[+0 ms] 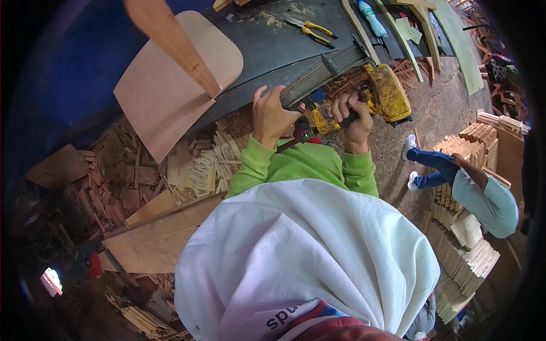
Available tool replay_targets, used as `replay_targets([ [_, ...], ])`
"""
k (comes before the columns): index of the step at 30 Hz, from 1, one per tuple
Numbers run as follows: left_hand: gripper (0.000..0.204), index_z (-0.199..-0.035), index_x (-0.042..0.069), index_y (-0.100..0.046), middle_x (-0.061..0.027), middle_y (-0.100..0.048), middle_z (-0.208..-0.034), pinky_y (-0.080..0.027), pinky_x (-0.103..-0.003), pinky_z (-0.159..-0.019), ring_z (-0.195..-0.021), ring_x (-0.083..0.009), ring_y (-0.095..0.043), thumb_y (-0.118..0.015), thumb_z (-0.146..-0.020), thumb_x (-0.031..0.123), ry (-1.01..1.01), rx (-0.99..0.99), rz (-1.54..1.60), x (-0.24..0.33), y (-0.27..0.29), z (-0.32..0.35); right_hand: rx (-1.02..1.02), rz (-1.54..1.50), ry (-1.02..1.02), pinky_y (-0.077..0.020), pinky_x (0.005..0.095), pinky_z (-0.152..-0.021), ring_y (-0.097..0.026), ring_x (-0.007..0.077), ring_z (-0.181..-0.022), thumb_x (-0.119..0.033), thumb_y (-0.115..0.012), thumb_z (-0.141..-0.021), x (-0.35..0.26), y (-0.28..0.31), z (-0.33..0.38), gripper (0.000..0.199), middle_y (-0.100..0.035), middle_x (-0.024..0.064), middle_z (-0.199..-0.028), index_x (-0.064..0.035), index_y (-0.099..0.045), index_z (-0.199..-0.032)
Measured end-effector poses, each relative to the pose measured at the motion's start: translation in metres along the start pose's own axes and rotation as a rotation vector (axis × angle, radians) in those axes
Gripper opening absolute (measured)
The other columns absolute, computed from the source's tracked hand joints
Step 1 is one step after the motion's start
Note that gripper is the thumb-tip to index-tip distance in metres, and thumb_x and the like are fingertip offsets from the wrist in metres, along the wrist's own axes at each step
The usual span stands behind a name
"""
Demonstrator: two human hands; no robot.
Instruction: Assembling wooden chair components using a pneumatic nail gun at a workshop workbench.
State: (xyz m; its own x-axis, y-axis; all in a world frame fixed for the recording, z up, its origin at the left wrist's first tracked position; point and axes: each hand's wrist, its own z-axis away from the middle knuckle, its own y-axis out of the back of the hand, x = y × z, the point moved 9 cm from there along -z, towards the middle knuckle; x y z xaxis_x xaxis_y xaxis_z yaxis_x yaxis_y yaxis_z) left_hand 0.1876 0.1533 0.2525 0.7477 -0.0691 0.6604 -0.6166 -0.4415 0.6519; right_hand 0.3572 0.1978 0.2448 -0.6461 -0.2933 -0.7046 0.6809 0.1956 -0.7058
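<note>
A worn yellow nail gun [389,94] lies across in front of my body above the floor, close to the dark table's near edge. My right hand [355,120] is wrapped around its handle. The fingers of my left hand [272,116] curl around the rear end of its long grey magazine [327,69], with the thumb on the near side. An air hose fitting [307,136] shows at the handle's base, between my hands. Just beyond the magazine, yellow-handled pliers [311,31] rest on the table.
A rounded plywood panel [148,94] with a wooden piece [176,45] stands at the table's left. A bottle [372,20] and wooden strips lie far right. Offcuts [210,165] fill the floor at left. A person [478,193] stands at right beside stacked wood [460,250].
</note>
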Motion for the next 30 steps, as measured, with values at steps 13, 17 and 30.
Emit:
replay_targets([
  [13,0.051,-0.091,-0.004,-0.06,-0.0175,-0.064,-0.08,-0.041,-0.04,-0.089,-0.076,-0.0302,-0.062,-0.078,-0.058,0.03,0.03,-0.018,-0.096,0.011,-0.018,-0.025,-0.033,-0.067,-0.062,-0.0384,0.0343,-0.06,-0.04,0.015,-0.052,-0.016,-0.042,-0.083,-0.009,0.021,-0.037,0.015,-0.036,0.0025,-0.059,-0.0097,-0.039,-0.07],
  [17,0.051,-0.089,-0.004,-0.06,-0.0169,-0.064,-0.08,-0.042,-0.04,-0.085,-0.075,-0.0301,-0.062,-0.079,-0.058,0.032,0.013,-0.021,-0.17,0.022,-0.006,-0.022,-0.098,-0.139,-0.1,-0.0379,0.0346,-0.058,-0.039,0.0149,-0.051,-0.017,-0.041,-0.083,-0.005,0.026,-0.042,0.015,-0.036,0.0022,-0.059,-0.0102,-0.039,-0.07],
  [30,0.056,-0.11,-0.002,-0.052,-0.0216,-0.062,-0.094,-0.048,-0.042,-0.073,-0.085,-0.0385,-0.06,-0.068,-0.075,0.038,0.022,-0.227,0.142,0.012,-0.004,0.013,-0.093,-0.166,-0.126,-0.0374,0.0331,-0.056,-0.039,0.0146,-0.049,-0.019,-0.042,-0.083,0.001,0.027,-0.018,0.016,-0.037,0.0019,-0.058,-0.0101,-0.04,-0.07],
])
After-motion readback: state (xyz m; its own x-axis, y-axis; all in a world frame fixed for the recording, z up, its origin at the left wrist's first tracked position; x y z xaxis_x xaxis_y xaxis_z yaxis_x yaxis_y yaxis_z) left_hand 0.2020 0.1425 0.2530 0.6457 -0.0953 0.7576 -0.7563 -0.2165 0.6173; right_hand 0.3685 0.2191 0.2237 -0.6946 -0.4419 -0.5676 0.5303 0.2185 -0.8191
